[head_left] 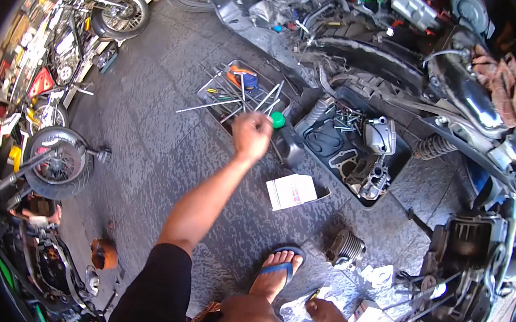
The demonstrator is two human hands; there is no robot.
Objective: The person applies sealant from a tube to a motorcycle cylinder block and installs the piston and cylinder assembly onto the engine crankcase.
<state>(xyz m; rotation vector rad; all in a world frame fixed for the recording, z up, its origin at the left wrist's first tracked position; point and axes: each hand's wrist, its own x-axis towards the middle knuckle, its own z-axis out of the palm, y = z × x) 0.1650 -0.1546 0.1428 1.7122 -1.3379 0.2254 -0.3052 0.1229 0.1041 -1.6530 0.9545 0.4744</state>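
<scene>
Down on the grey patterned floor [147, 150] of a motorcycle workshop, the left hand [252, 135] stretches far out over the tool tray [214, 98], a shallow dark tray crowded with long metal rods, wrenches and screwdrivers. That hand is curled closed, knuckles up, and a thin metal tool seems to rise from it, though the blur makes it hard to tell just what it grips. Just beside the fist, to its right, sits a green cap [277, 120] on top of a dark bottle [289, 146].

Low in the picture, the right hand [324, 313] hangs near the person's knee, fingers pinched around a small slim object [314, 295] with a yellowish tip; what it is I cannot tell. A foot in a blue flip-flop [277, 273] is planted between the two hands.

Right of the tool tray, a second black tray [393, 174] holds engine parts, among them a silver cover [380, 135] and a gasket. A white box [292, 191] lies near its front corner, and a finned cylinder [346, 247] stands on the floor near the foot. A stripped scooter [403, 69] runs across the top right, and parked motorcycles [62, 161] line the left edge.
</scene>
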